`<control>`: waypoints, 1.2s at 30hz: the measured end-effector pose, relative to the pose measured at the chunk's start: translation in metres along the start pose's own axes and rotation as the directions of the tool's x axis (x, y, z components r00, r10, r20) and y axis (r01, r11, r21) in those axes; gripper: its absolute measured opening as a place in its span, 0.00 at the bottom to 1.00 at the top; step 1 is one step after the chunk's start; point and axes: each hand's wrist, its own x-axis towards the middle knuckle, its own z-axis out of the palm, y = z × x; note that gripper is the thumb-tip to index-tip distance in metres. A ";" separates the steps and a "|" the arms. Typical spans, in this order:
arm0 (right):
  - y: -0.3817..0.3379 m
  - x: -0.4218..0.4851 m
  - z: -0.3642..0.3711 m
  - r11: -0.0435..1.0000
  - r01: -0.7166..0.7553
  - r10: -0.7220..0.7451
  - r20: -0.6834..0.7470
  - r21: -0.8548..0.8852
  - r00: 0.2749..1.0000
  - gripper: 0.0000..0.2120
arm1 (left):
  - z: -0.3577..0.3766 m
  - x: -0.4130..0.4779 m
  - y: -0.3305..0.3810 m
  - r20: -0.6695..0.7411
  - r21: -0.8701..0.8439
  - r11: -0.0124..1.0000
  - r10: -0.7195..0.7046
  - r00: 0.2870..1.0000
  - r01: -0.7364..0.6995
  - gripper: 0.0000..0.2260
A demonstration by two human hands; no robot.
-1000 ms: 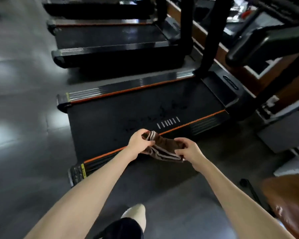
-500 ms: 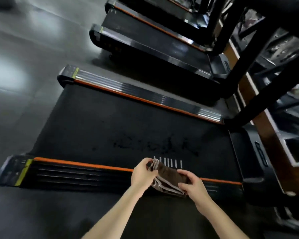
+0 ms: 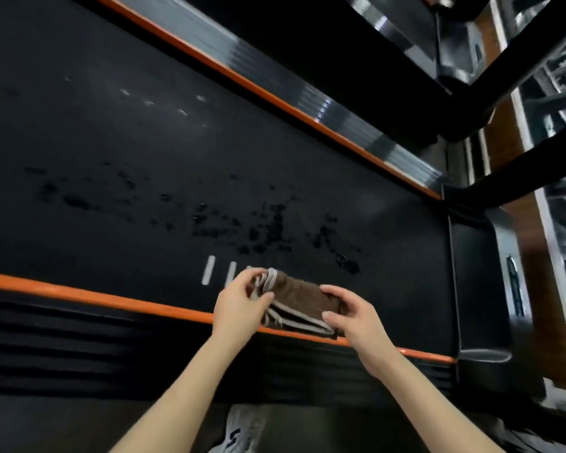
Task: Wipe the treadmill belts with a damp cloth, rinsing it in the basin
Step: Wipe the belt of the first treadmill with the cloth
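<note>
A folded brown cloth (image 3: 303, 299) with pale stripes along its edges is held between both hands over the near edge of the black treadmill belt (image 3: 144, 165). My left hand (image 3: 241, 305) pinches its left end. My right hand (image 3: 352, 317) grips its right end with thumb and fingers curled around it. Dark wet spots (image 3: 262, 227) dot the belt just beyond the cloth. White dash marks (image 3: 208, 269) sit on the belt beside my left hand, partly hidden by it. No basin is in view.
Orange-trimmed side rails run along the near side (image 3: 79, 297) and far side (image 3: 275, 96) of the belt. The motor cover (image 3: 477, 289) and black uprights (image 3: 517, 165) stand at the right. My shoe (image 3: 242, 429) is on the floor below.
The view has closed in and tilted down onto the belt. Both hands keep hold of the cloth, now over the belt's near edge. The neighbouring treadmills have left the view.
</note>
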 end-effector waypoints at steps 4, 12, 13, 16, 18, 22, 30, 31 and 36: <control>0.054 0.066 -0.030 0.998 0.030 -0.025 -0.078 0.063 0.997 0.22 | 0.074 0.053 -0.007 0.022 0.181 0.981 0.068 0.997 -0.070 0.15; 0.132 0.130 -0.071 0.997 0.041 -0.031 -0.142 0.071 0.989 0.22 | 0.156 0.103 -0.038 0.120 0.309 0.928 0.181 0.976 -0.210 0.17; 0.138 0.133 -0.077 0.997 0.047 -0.038 -0.150 0.061 0.988 0.22 | 0.163 0.106 -0.039 0.131 0.322 0.919 0.194 0.972 -0.227 0.17; 0.168 0.150 -0.116 0.995 0.081 -0.068 -0.218 0.054 0.974 0.23 | 0.213 0.122 -0.039 0.207 0.333 0.886 0.267 0.941 -0.324 0.15; 0.198 0.167 -0.150 0.993 0.111 -0.095 -0.310 0.033 0.946 0.24 | 0.262 0.135 -0.034 0.272 0.339 0.842 0.339 0.901 -0.419 0.15; 0.256 0.193 -0.209 0.979 0.154 -0.202 -0.485 -0.137 0.851 0.23 | 0.349 0.159 -0.030 0.392 0.501 0.565 0.527 0.754 -0.655 0.14; 0.308 0.222 -0.240 0.620 0.258 -0.685 -0.351 -0.741 0.639 0.17 | 0.401 0.196 -0.068 0.370 0.678 0.125 0.793 0.484 -0.724 0.09; 0.307 0.222 -0.241 0.537 0.313 -0.748 -0.270 -0.784 0.607 0.20 | 0.401 0.196 -0.068 0.370 0.690 0.111 0.795 0.480 -0.716 0.11; 0.311 0.247 -0.224 0.131 0.510 -0.797 0.215 -0.850 0.564 0.25 | 0.392 0.189 -0.064 0.242 0.704 0.210 0.827 0.507 -0.678 0.15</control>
